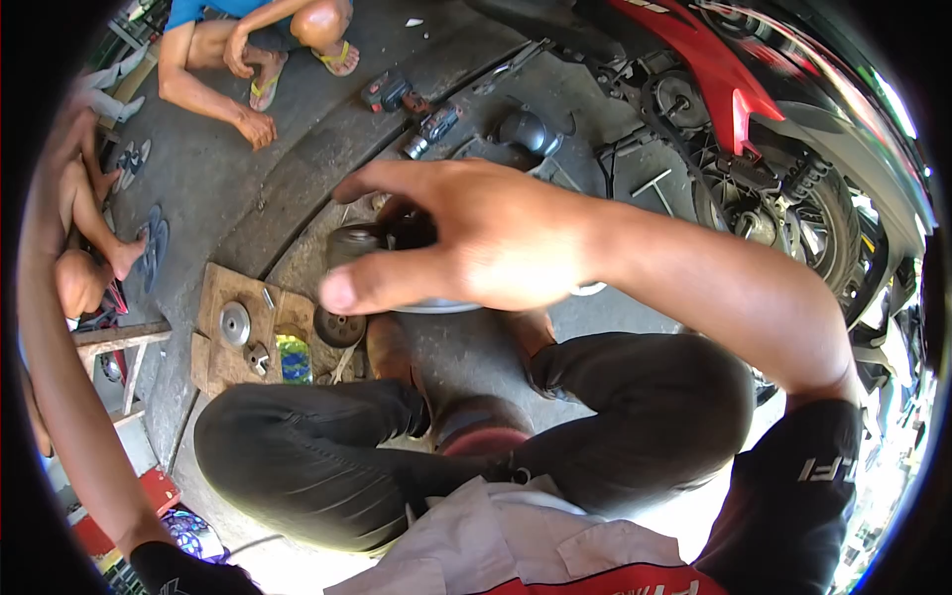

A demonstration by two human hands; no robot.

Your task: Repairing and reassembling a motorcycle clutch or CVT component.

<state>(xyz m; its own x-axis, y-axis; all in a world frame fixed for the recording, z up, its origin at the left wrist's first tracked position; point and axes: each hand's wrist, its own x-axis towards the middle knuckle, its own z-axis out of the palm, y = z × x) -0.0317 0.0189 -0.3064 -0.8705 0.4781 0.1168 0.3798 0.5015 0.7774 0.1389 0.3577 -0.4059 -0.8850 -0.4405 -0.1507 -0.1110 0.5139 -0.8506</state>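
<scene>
My right hand [446,233] hovers at the centre, thumb and index finger spread wide, over a dark metal part [355,243] largely hidden beneath it; whether it touches that part is unclear. A silvery curved edge shows below my palm. Just left of my thumb, a wooden board [213,332] carries a silver disc [235,322], a small metal fitting [256,359] and a green-and-blue packet [295,359]. A dark round part [339,327] lies beside them. My left arm stretches up along the far left; its hand [77,119] is blurred at the rim, its fingers unclear.
A person in a blue shirt [198,15] squats at top left; another person's bare legs [89,218] and a wooden stool [124,337] are at left. Two power drills [431,129], a dark rounded housing [526,129] and a T-handle tool [650,188] lie ahead. A red-and-black motorbike [734,109] fills the right.
</scene>
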